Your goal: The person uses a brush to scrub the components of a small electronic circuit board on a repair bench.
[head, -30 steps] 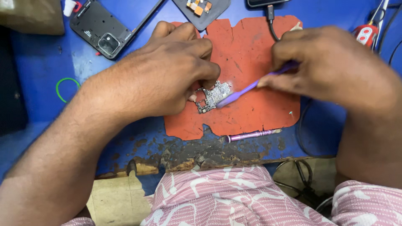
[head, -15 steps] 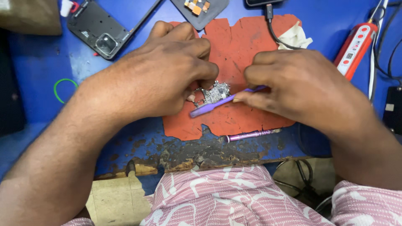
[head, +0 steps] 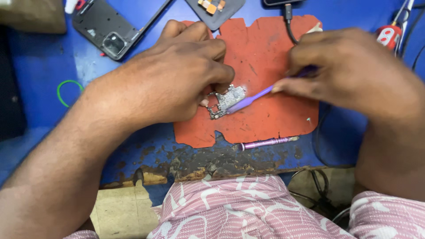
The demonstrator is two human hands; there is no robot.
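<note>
A small silver circuit board (head: 228,100) lies on an orange rubber mat (head: 265,48) in the head view. My left hand (head: 172,73) pins the board's left end with its fingertips. My right hand (head: 349,71) holds a purple brush-like tool (head: 259,95) whose tip rests on the board's right side. A second purple tool (head: 268,142), a slim screwdriver, lies loose at the mat's near edge.
A black phone frame (head: 108,31) lies at the back left on the blue bench (head: 44,66). A green rubber ring (head: 66,90) is at the left. A black cable (head: 290,24) crosses the mat's far edge; a red tool (head: 389,35) sits at the right. The bench's near edge is charred.
My right hand moved left over the mat half a second ago, then drew back to the right with the purple tool, its tip still on the board. My left hand kept its grip.
</note>
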